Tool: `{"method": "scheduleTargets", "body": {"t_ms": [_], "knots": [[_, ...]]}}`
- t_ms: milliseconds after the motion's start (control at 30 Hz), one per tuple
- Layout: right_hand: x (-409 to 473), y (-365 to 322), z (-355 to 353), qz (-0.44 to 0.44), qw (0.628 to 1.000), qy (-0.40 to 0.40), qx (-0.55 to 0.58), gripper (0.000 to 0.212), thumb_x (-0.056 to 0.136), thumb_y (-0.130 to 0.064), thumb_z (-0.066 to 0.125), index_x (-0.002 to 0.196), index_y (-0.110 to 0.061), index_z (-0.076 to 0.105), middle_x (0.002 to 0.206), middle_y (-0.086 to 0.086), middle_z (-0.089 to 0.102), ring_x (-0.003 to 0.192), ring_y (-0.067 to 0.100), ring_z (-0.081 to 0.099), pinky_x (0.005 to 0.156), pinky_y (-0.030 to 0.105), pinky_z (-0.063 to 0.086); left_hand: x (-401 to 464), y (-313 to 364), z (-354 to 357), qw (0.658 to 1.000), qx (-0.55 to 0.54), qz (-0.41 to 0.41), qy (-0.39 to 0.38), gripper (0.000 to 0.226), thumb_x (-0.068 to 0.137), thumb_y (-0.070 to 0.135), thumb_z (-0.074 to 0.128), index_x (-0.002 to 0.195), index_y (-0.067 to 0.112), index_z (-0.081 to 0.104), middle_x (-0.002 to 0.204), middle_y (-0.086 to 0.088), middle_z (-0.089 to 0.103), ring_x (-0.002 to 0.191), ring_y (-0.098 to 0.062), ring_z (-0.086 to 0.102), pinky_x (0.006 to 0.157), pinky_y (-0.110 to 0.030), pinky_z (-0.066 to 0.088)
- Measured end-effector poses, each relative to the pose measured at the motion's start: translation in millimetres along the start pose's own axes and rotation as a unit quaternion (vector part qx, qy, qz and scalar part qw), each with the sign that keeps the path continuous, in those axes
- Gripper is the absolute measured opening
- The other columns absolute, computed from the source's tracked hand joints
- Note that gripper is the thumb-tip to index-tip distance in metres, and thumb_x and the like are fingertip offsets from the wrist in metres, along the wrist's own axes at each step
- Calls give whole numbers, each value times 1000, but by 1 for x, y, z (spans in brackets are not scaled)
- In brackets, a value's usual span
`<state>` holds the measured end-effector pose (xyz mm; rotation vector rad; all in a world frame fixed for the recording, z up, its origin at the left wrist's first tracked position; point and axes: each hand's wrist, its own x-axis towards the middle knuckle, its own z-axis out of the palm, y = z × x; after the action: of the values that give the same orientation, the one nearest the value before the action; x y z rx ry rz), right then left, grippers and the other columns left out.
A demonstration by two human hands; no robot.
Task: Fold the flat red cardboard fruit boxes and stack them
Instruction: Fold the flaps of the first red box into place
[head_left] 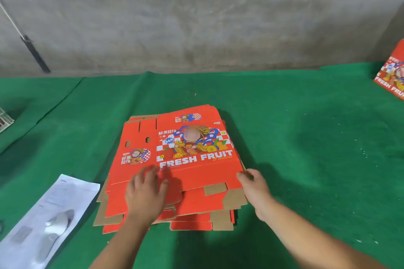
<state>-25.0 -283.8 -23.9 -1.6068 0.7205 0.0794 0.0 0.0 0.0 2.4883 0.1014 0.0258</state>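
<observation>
Left hand (146, 192) presses flat, steadying the top flat box (175, 155); right hand (253, 188) pinches its edge, probably to lift it.

you have one pile of flat red boxes (175, 170) in front of you on the green bench (306, 137); how many sheets lie in it cannot be counted, only that there are several. one more red box (391, 76) shows at the right edge, partly cut off. one white printed sheet (50, 218) lies at the left. two hands are in view: your left hand (146, 194) and your right hand (255, 188).
</observation>
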Motion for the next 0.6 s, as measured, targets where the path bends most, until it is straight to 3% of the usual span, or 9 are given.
{"method": "scheduleTargets", "body": {"t_ms": [67, 100, 167, 233, 333, 467, 600], "knots": [[2, -3, 5, 1, 999, 24, -32, 33, 100, -34, 64, 127, -23, 50, 117, 2, 62, 98, 16, 63, 72, 32, 49, 13, -17, -4, 986, 112, -120, -29, 68, 100, 66, 41, 159, 36, 26, 172, -12, 6, 158, -38, 1, 127, -50, 2], [3, -3, 6, 4, 999, 25, -46, 32, 99, -36, 64, 125, -25, 48, 121, 4, 59, 101, 19, 62, 79, 35, 51, 18, -28, -2, 980, 127, -149, -39, 74, 98, 72, 35, 161, 37, 18, 173, -12, -2, 158, -39, -5, 127, -52, -2], [2, -3, 9, 12, 995, 32, -95, 30, 98, -41, 63, 119, -34, 43, 123, 5, 48, 105, 25, 57, 88, 41, 49, 24, -36, 0, 980, 125, -151, -39, 81, 94, 80, 30, 162, 39, 13, 173, -11, -6, 157, -39, -6, 126, -52, -1], [-2, -4, 12, 8, 985, 57, -162, 27, 96, -44, 61, 114, -41, 42, 118, 5, 39, 108, 28, 49, 86, 39, 44, 24, -35, 6, 981, 132, -133, -52, 87, 87, 88, 28, 160, 43, 13, 172, -12, -6, 157, -41, -4, 125, -54, 1], [-9, -6, 13, -7, 978, 70, -197, 21, 95, -48, 59, 110, -41, 45, 116, 3, 41, 108, 26, 42, 86, 39, 40, 23, -24, 9, 977, 179, -54, -106, 100, 71, 101, 17, 153, 44, 14, 164, -15, 3, 149, -54, 5, 122, -62, 12], [-10, -7, -7, -23, 997, 75, -27, 9, 102, -33, 60, 101, -25, 56, 114, 1, 65, 92, 10, 58, 74, 31, 44, 12, -25, 16, 964, 225, 14, -137, 119, 60, 108, 13, 158, 40, 4, 164, -16, 0, 148, -58, 1, 121, -67, 13], [-2, -6, -46, 29, 981, 106, 157, 14, 105, -19, 58, 117, -12, 60, 113, 10, 71, 100, 26, 70, 83, 39, 55, 16, -16, 19, 959, 229, 102, -135, 120, 67, 105, 9, 163, 32, 8, 170, -9, 15, 157, -36, 5, 125, -56, 10]]}}
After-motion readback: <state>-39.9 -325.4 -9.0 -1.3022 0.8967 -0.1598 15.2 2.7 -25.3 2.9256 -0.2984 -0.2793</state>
